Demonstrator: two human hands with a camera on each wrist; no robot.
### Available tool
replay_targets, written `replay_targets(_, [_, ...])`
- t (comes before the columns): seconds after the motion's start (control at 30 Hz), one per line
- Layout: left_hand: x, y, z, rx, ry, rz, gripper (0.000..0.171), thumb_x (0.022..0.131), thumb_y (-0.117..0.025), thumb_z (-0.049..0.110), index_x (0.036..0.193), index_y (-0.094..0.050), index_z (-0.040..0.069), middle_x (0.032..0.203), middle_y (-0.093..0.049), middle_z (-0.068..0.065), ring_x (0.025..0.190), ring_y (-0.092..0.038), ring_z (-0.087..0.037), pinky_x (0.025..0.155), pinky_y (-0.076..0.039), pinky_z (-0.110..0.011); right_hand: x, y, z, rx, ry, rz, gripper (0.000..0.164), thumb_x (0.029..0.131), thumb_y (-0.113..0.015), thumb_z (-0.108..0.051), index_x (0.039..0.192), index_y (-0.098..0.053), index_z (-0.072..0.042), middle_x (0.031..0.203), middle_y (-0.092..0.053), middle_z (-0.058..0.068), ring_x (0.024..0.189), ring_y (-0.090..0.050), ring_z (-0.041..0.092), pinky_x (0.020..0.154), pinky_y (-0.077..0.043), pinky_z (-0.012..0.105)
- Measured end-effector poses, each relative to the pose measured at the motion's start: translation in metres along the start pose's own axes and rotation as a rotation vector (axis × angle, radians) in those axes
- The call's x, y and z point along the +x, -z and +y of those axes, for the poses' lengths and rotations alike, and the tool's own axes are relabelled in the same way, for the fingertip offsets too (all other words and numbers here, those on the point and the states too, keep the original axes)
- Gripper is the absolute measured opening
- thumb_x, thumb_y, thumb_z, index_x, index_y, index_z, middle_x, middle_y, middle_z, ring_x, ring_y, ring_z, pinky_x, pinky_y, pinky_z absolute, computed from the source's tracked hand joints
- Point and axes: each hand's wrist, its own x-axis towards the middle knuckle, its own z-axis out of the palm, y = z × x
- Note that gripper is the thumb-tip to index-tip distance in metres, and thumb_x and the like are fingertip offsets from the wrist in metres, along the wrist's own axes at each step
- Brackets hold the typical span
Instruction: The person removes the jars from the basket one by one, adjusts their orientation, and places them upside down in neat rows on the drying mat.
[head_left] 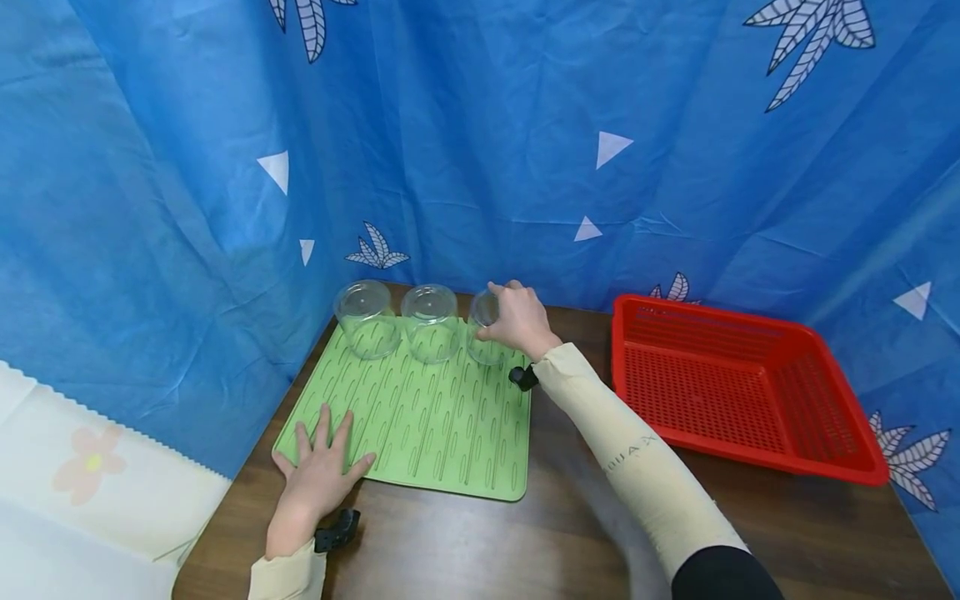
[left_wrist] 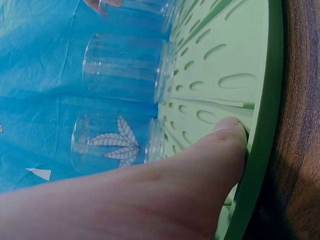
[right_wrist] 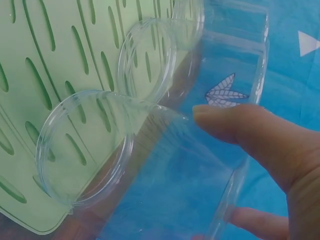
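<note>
Three clear jars stand mouth down in a row along the far edge of a green drying mat (head_left: 427, 429). My right hand (head_left: 517, 321) grips the rightmost jar (head_left: 487, 348), with the thumb (right_wrist: 225, 122) along its near side and fingers around the far side. In the right wrist view this jar's round rim is right at the mat. To its left are the middle jar (head_left: 430, 337) and the left jar (head_left: 367, 325). My left hand (head_left: 318, 479) rests with fingers spread on the mat's near left corner, its thumb (left_wrist: 227, 130) over the edge.
A red plastic basket (head_left: 697, 392) with mesh sides sits on the right of the brown wooden table (head_left: 450, 550). Blue patterned curtain (head_left: 480, 150) hangs close behind the jars. White cloth (head_left: 97, 483) lies off the left side.
</note>
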Motion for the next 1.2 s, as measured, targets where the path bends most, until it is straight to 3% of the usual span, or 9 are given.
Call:
replay_targets(0.23, [0.001, -0.001, 0.003, -0.006, 0.003, -0.018, 0.086, 0.097, -0.055, 0.056, 0.159, -0.021, 0.006, 0.161, 0.003, -0.029, 0.137, 0.009, -0.065, 0.090, 0.011, -0.087, 0.005, -0.001, -0.002, -0.036, -0.014, -0.046, 0.097, 0.069, -0.088, -0.047, 0.151, -0.046, -0.014, 0.138, -0.051, 0.018, 0.120, -0.049, 0.045, 0.078, -0.055, 0.047])
replay_targets(0.6, [-0.001, 0.002, 0.003, -0.019, 0.016, -0.046, 0.087, 0.097, -0.056, 0.055, 0.158, -0.020, 0.005, 0.161, 0.005, -0.030, 0.137, 0.012, -0.065, 0.089, 0.014, -0.086, 0.005, -0.006, -0.004, -0.015, -0.009, -0.045, 0.098, 0.070, -0.089, -0.044, 0.152, -0.044, -0.015, 0.141, -0.048, 0.018, 0.124, -0.046, 0.043, 0.076, -0.056, 0.049])
replay_targets(0.77, [0.003, 0.002, 0.002, -0.008, 0.008, -0.029, 0.087, 0.097, -0.057, 0.054, 0.158, -0.021, 0.004, 0.161, 0.004, -0.030, 0.137, 0.010, -0.066, 0.089, 0.012, -0.087, 0.005, -0.006, -0.002, 0.030, -0.025, -0.039, 0.108, 0.070, -0.088, -0.049, 0.157, -0.033, -0.017, 0.150, -0.041, 0.016, 0.132, -0.040, 0.042, 0.087, -0.053, 0.048])
replay_targets(0.93, [0.007, 0.003, 0.002, -0.007, 0.001, -0.016, 0.087, 0.096, -0.057, 0.054, 0.158, -0.022, 0.004, 0.161, 0.003, -0.030, 0.137, 0.008, -0.066, 0.089, 0.011, -0.088, 0.001, 0.008, 0.001, 0.111, -0.036, -0.019, 0.112, 0.074, -0.080, -0.060, 0.160, -0.023, -0.017, 0.154, -0.034, 0.016, 0.136, -0.037, 0.039, 0.102, -0.044, 0.051])
replay_targets(1.2, [0.009, 0.008, 0.003, 0.005, 0.009, -0.025, 0.087, 0.097, -0.057, 0.055, 0.158, -0.021, 0.004, 0.160, 0.003, -0.032, 0.136, 0.008, -0.067, 0.089, 0.009, -0.088, -0.023, 0.050, 0.009, 0.201, 0.069, 0.125, 0.088, 0.091, -0.054, -0.069, 0.158, -0.030, -0.016, 0.157, -0.033, 0.013, 0.143, -0.031, 0.032, 0.111, -0.035, 0.052])
